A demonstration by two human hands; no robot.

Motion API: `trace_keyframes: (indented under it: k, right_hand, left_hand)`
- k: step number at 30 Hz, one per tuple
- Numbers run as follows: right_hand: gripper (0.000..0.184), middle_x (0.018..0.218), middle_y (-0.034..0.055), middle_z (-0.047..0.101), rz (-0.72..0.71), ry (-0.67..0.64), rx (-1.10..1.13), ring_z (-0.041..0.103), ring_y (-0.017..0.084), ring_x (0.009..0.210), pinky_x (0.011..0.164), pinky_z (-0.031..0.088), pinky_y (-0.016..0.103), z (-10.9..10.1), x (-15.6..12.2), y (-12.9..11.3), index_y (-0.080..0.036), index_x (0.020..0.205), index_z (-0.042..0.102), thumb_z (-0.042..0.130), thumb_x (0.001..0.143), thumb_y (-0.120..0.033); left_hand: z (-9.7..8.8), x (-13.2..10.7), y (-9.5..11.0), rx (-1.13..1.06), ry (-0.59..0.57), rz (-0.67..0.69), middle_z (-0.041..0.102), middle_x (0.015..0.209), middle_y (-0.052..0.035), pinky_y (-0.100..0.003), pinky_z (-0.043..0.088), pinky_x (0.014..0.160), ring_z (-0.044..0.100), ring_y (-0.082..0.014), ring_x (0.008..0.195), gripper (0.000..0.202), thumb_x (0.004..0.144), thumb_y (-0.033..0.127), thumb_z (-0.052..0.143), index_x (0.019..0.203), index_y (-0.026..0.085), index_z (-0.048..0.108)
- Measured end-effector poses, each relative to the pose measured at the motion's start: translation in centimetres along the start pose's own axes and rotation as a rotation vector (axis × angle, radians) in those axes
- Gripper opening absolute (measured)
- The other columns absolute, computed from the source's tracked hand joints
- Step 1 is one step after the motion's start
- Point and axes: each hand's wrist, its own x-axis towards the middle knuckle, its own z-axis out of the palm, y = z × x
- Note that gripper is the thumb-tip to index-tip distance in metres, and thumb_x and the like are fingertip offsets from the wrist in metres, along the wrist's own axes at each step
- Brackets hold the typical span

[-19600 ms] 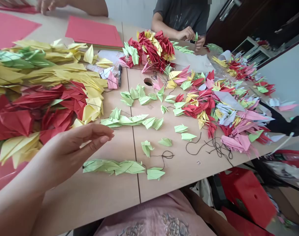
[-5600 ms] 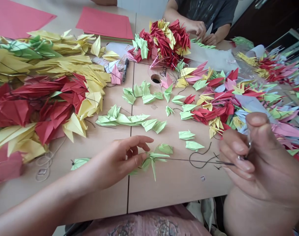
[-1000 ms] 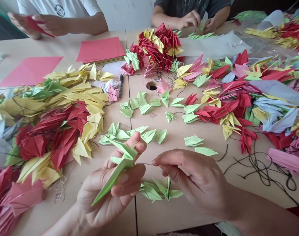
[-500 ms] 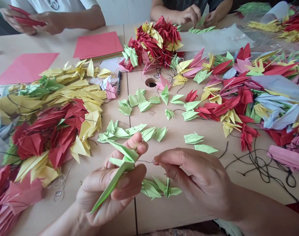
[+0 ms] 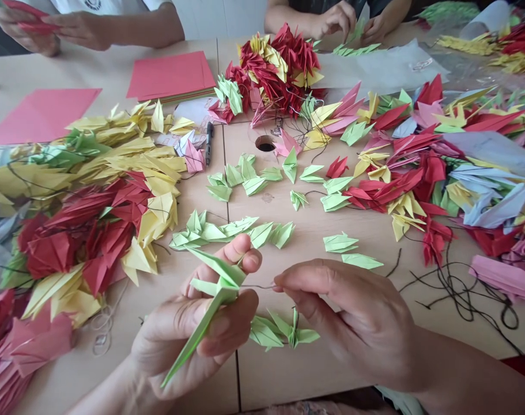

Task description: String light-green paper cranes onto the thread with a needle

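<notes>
fingers of left hand (image 5: 188, 334) clamp a green paper crane (image 5: 210, 297); right hand (image 5: 352, 317) pinches a thin needle (image 5: 257, 286) at the crane's body.
crane held above the near table edge (image 5: 288, 380), tail pointing down-left. strung green cranes (image 5: 279, 334) lie just beneath. bare tabletop opens rightward toward two loose green cranes (image 5: 348, 251) and black thread (image 5: 452, 291); red-yellow pile (image 5: 93, 230) crowds the left.

My table (image 5: 331, 357) is pale wood, two tops butted together with a round cable hole (image 5: 265, 144) near the seam. On it lie heaps of yellow and red cranes (image 5: 93, 196), loose green cranes (image 5: 245, 173), a mixed-colour pile (image 5: 439, 167), red paper sheets (image 5: 169, 75), a black pen (image 5: 208, 143) and tangled black thread (image 5: 461, 294).
</notes>
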Motion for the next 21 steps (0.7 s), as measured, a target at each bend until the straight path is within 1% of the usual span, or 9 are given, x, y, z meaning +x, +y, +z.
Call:
trace_keyframes:
  k: [3, 10, 14, 18, 21]
  right_hand:
    - [0.012, 0.086, 0.0014, 0.074, 0.007, 0.004, 0.002, 0.067, 0.007, 0.074, 0.07, 0.052, 0.016, 0.02, -0.02, -0.1, -0.013, 0.099, 0.062, 0.053, 0.095, -0.005]
    - [0.014, 0.086, 0.0012, 0.075, 0.013, 0.003, 0.001, 0.069, 0.009, 0.074, 0.069, 0.054, 0.017, 0.0, 0.0, -0.16, -0.016, 0.099, 0.061, 0.054, 0.095, -0.005]
    - [0.018, 0.085, 0.0, 0.074, 0.034, -0.02, 0.0, 0.068, 0.01, 0.072, 0.067, 0.055, 0.019, -0.1, 0.11, -0.15, -0.02, 0.101, 0.059, 0.051, 0.096, -0.005]
    - [0.019, 0.088, 0.0016, 0.074, -0.004, -0.042, -0.022, 0.068, 0.011, 0.075, 0.068, 0.055, 0.021, -0.25, -0.02, -0.14, -0.02, 0.104, 0.058, 0.048, 0.097, -0.006]
    - [0.019, 0.087, 0.003, 0.073, -0.02, -0.038, -0.062, 0.067, 0.012, 0.076, 0.068, 0.054, 0.023, -0.19, -0.11, -0.05, -0.019, 0.103, 0.058, 0.047, 0.096, -0.005]
  left_hand:
    - [0.21, 0.08, -0.02, 0.01, 0.021, 0.009, 0.069, 0.104, -0.0048, -0.009, 0.059, 0.054, 0.066, -0.0059, 0.062, 0.026, 0.09, 0.009, 0.062, 0.116, 0.012, 0.064]
    - [0.23, 0.03, 0.13, 0.075, 0.066, 0.018, 0.069, 0.101, -0.0033, -0.007, 0.055, 0.049, 0.06, -0.0036, 0.057, 0.027, 0.088, 0.01, 0.066, 0.114, 0.015, 0.065]
    - [0.02, -0.01, 0.03, 0.111, 0.067, 0.012, 0.067, 0.102, -0.0023, -0.006, 0.052, 0.048, 0.057, -0.0028, 0.057, 0.034, 0.082, 0.009, 0.072, 0.115, 0.017, 0.067]
    - [-0.3, 0.27, -0.13, 0.208, 0.067, 0.017, 0.065, 0.103, -0.0009, -0.007, 0.05, 0.048, 0.052, -0.0007, 0.053, 0.041, 0.075, 0.017, 0.082, 0.114, 0.019, 0.069]
    - [-0.54, 0.36, -0.2, 0.318, 0.059, 0.029, 0.064, 0.104, 0.0, -0.008, 0.051, 0.053, 0.056, -0.0013, 0.058, 0.042, 0.075, 0.014, 0.08, 0.116, 0.022, 0.07]
